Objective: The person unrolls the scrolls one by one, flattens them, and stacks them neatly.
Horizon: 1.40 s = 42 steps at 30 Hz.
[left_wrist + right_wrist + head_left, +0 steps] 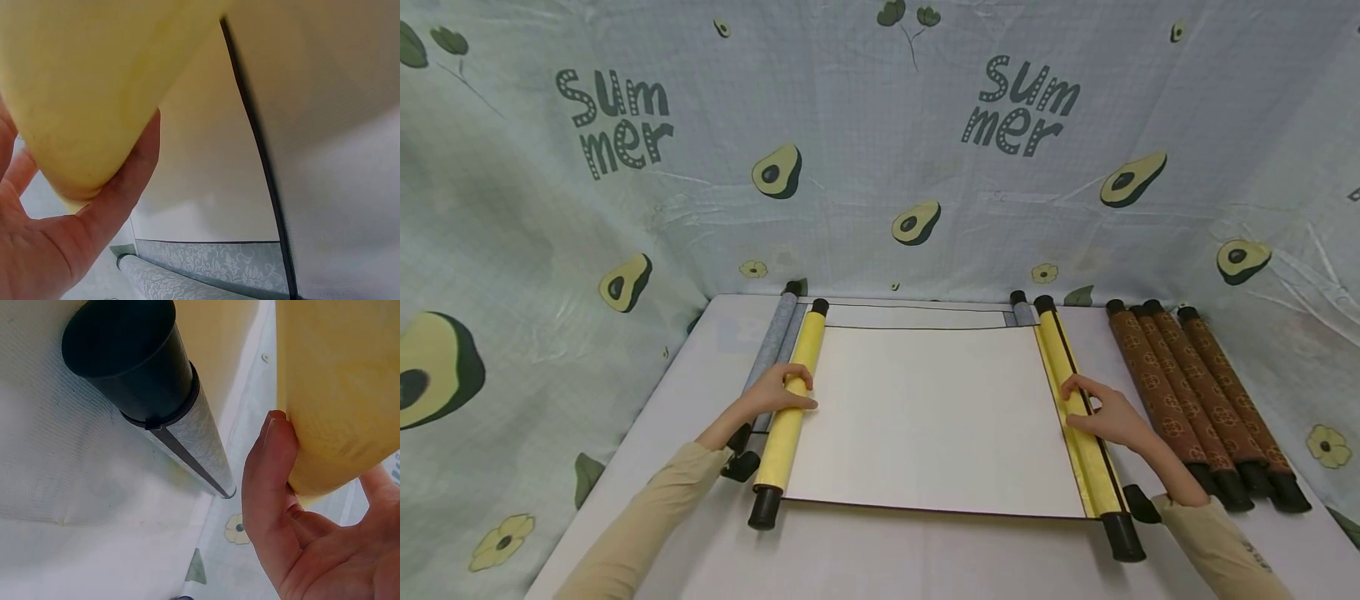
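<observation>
A hanging scroll with a blank white sheet (925,417) is stretched between two yellow rolls with black end knobs. My left hand (775,390) grips the left yellow roll (807,342), thumb on its inner side and fingers around the outer. The right yellow roll (1093,475) is gripped by my right hand (1108,414). In both wrist views the yellow rolls (81,94) look raised over the table. Beneath lies a second scroll with grey-blue patterned rolls (767,346); its black knob (125,350) shows large in the right wrist view. The yellow scroll covers most of it.
Several brown patterned rolled scrolls (1157,383) with black knobs lie side by side on the right of the white table (880,558). Behind and at both sides hangs a cloth (850,108) printed with avocados and lettering.
</observation>
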{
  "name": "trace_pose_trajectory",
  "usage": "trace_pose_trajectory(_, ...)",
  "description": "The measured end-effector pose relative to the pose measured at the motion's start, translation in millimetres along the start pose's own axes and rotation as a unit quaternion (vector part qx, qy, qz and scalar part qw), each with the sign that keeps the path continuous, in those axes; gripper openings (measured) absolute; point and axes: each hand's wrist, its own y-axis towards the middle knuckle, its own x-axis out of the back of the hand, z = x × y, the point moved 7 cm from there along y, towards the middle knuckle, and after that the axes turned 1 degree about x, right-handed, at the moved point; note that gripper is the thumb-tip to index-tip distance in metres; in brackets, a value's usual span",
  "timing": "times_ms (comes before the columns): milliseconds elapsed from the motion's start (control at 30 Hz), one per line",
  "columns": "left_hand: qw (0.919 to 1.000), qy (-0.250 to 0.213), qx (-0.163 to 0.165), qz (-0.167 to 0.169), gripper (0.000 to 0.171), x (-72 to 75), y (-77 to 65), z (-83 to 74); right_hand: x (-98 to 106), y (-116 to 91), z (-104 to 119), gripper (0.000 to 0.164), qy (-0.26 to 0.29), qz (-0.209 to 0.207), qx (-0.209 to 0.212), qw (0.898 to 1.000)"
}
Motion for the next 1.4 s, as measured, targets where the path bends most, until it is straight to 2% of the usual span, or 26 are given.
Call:
trace_pose_trajectory(367,0.9998,-0.017,0.003,0.012,0.023,3.8,-1.1,-3.2,3.9,1.9,-3.6,0.022,-0.013,-0.004,0.002,1.000)
trace_pose_trajectory(767,0.9998,0.006,0.012,0.012,0.016,9.2,2.1,1.0,8.0,0.2,-3.5,0.018,-0.014,-0.004,0.000,1.000)
trace_pose_trajectory(1233,0.9990,0.016,0.039,0.015,0.009,18.6,0.3,7.7,11.2,-2.4,-9.9,0.013,0.004,0.002,-0.015,1.000)
trace_pose_trajectory(1400,0.9990,0.011,0.042,0.011,0.014,19.2,1.1,9.3,11.2,-2.0,-9.7,0.014,0.009,0.004,-0.015,1.000)
